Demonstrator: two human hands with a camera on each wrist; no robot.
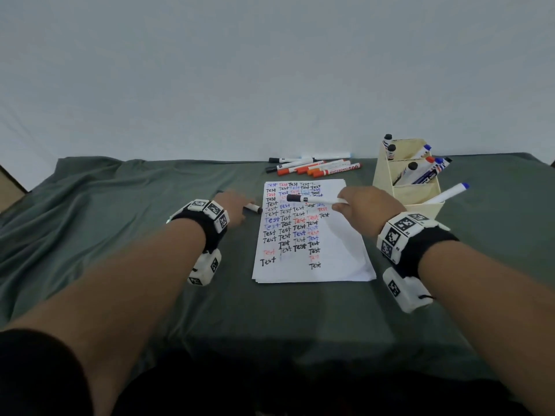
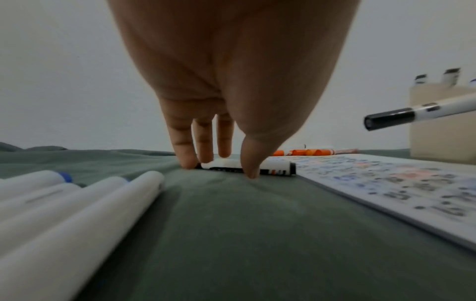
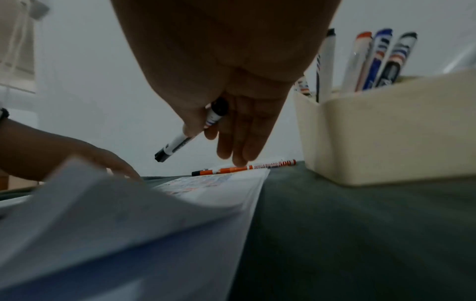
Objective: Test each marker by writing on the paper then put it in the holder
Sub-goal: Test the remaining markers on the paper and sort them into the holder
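Head view. Right hand [image 1: 363, 210] pinches a black-capped marker [image 1: 315, 200] by its rear end; the barrel lies level, long axis left-right, cap end pointing left, held over the upper part of the paper [image 1: 312, 232]. The cream holder [image 1: 405, 187] stands just right of this hand, so the right is the nearer hand for any drop-in. It already carries several markers; 1 blue-tipped marker [image 1: 447, 193] leans out of its front section. Left hand [image 1: 235, 205] is down on the green cloth [image 1: 120, 220], just off the sheet's left edge, on a second marker [image 1: 253, 208] whose long axis runs left-right toward the paper. A loose row of orange and black markers [image 1: 315, 168] lies beyond the sheet's far edge.

Left wrist view. Fingers [image 2: 184, 150] and thumb straddle the second marker [image 2: 257, 168], tips meeting the cloth on either side; whether the grip has closed I cannot tell. The held marker's black cap [image 2: 389, 120] shows at upper right. White barrels [image 2: 77, 203] lie near the camera.

Right wrist view. Thumb and forefinger clamp the held marker [image 3: 180, 140]; the other fingers hang straight. Holder wall [image 3: 386, 132] is close on the right.

Surface and room: cloth-draped table, creased at left; plain pale wall behind.
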